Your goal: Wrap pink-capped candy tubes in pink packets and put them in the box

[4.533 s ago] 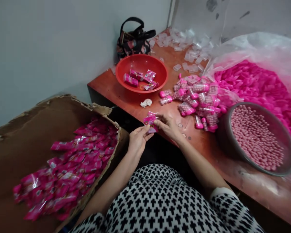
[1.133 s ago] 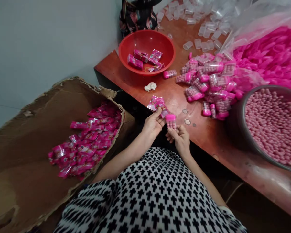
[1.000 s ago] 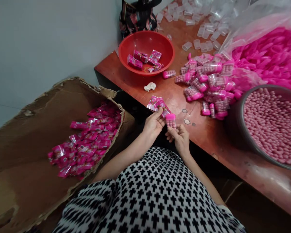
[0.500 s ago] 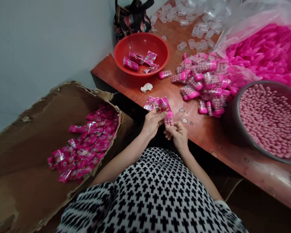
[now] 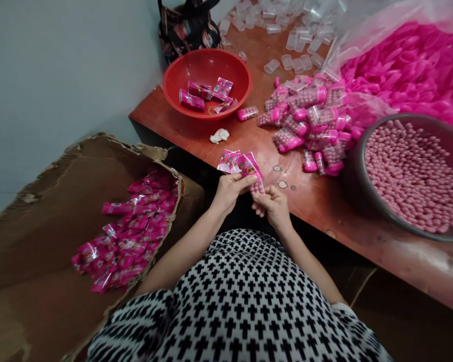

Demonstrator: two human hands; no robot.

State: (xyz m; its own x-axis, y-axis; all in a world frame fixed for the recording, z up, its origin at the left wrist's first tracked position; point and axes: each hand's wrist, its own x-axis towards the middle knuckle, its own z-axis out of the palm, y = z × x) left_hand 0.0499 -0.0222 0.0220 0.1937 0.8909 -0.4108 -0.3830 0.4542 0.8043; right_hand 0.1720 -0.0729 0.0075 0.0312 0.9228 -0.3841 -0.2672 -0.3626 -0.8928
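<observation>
Just off the table's front edge, my left hand (image 5: 228, 192) pinches a small clear container of pink candy balls (image 5: 257, 187) together with a pink printed wrapper (image 5: 250, 163) at its upper end. The fingers of my right hand (image 5: 275, 207) are closed on the container's lower end. How far the wrapper covers the container cannot be made out. Loose flat pink wrappers (image 5: 229, 161) lie on the table edge beside my left hand. A heap of filled containers with pink caps (image 5: 309, 113) rests further back to the right.
A red bowl (image 5: 169, 93) with several wrapper bundles stands on the wooden table (image 5: 309, 198). At right is a dark tub (image 5: 362, 173) of pink balls, behind it a bag of pink plastic parts (image 5: 403, 65). Clear cups (image 5: 272, 65) lie at the back. A cardboard box (image 5: 41, 241) holds wrapped packs (image 5: 132, 241).
The view has shifted slightly, so the table things sit further left. The container in my hands has tilted a little; both hands keep their hold.
</observation>
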